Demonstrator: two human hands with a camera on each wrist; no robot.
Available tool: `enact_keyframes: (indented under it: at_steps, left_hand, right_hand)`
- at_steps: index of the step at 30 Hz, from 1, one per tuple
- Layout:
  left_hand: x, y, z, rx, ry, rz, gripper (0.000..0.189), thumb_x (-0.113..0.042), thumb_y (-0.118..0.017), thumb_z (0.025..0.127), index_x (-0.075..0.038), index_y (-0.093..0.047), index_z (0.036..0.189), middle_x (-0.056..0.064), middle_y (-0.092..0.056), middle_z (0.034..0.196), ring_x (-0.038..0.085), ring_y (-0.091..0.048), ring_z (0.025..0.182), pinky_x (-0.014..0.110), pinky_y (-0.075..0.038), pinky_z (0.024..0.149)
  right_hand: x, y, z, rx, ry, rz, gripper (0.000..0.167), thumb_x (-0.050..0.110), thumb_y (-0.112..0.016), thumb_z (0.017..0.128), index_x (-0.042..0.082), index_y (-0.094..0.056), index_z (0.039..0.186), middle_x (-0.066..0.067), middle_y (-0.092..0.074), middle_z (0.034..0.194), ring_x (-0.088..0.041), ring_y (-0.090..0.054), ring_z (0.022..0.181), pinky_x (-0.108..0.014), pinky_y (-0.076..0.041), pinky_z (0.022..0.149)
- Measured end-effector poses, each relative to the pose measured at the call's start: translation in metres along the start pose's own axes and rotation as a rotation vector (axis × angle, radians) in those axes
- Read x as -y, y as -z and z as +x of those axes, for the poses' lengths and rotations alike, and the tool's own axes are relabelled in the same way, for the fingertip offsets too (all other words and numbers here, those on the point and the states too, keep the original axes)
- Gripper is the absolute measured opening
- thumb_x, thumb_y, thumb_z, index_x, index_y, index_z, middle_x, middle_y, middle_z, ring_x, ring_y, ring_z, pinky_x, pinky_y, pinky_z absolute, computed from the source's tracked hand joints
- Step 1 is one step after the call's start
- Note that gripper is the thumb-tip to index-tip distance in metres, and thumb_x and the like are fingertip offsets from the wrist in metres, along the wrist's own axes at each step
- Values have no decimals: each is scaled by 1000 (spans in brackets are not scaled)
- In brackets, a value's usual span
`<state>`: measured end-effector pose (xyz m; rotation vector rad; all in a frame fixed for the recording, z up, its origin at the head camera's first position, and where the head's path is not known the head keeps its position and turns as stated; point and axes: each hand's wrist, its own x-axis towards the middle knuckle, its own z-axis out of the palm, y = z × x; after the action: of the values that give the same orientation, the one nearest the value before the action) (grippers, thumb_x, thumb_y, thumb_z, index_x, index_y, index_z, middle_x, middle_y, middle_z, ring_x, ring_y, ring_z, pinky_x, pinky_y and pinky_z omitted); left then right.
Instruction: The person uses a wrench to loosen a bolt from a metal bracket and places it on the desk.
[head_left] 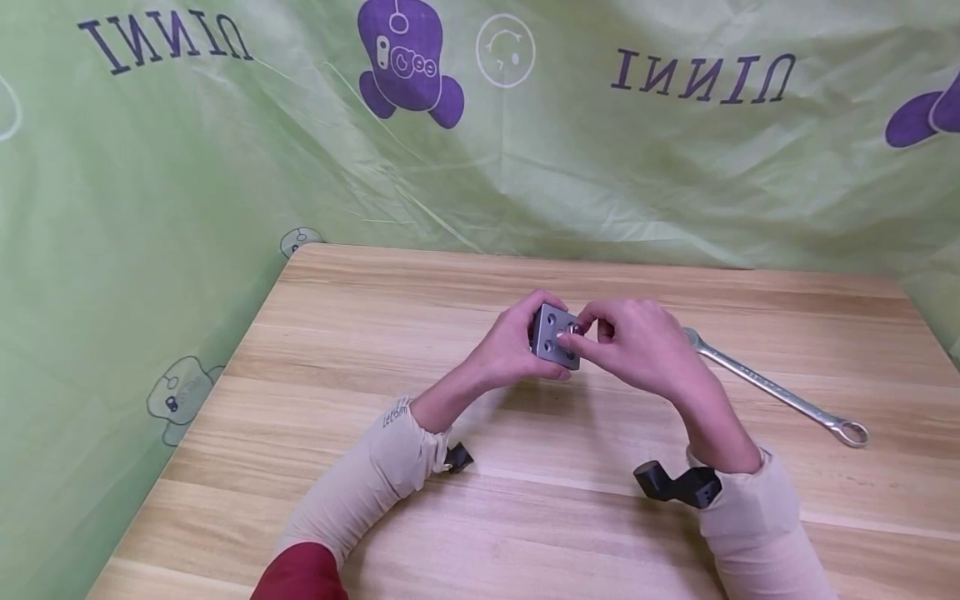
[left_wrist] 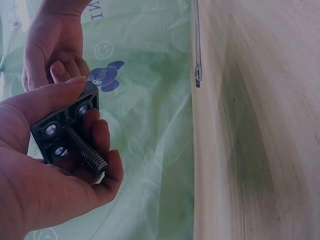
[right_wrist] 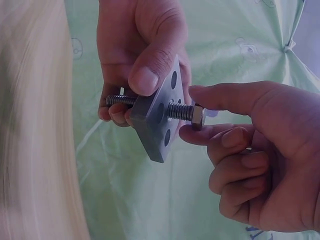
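Note:
A grey square plate with several round holes is gripped by its edges in my left hand, raised above the table. Through the plate runs a hex bolt; its head and some thread stand out on one side. On the other side, its threaded end sticks out past the left fingers, as the left wrist view shows. My right hand has its thumb and a finger on opposite sides of the bolt head, pinching it. The other right fingers are curled in the right wrist view.
A long combination wrench lies on the wooden table, to the right of my right hand. Green printed cloth hangs behind the table and along its left side. Black camera mounts stick out from both sleeves.

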<state>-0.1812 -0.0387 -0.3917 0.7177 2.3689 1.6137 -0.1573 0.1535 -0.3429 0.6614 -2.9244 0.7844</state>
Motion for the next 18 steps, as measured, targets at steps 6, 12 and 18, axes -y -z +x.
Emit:
enact_keyframes:
  at_steps: [6, 12, 18]
  left_hand:
    - [1, 0, -1, -1, 4, -9, 70, 2, -86, 64, -6, -53, 125, 15, -65, 108, 16, -60, 90, 19, -50, 76]
    - [1, 1, -1, 4, -3, 4, 70, 1, -87, 64, -6, -53, 125, 15, -65, 110, 16, -61, 91, 19, -51, 77]
    - [1, 1, -1, 4, -6, 7, 70, 1, -87, 64, -7, -53, 124, 16, -66, 110, 17, -62, 92, 19, -51, 78]
  right_hand:
    - [-1, -2, -1, -63, 97, 2, 18, 19, -78, 82, 15, -77, 100, 2, -50, 60, -11, -41, 55, -24, -31, 53]
    - [-3, -4, -2, -128, 205, 5, 23, 4, -75, 76, 15, -80, 95, 6, -45, 55, -6, -37, 53, -21, -29, 51]
    - [-3, -5, -2, -156, 246, -1, 28, -2, -73, 75, 17, -81, 95, 6, -47, 54, -5, -38, 52, -20, -30, 50]
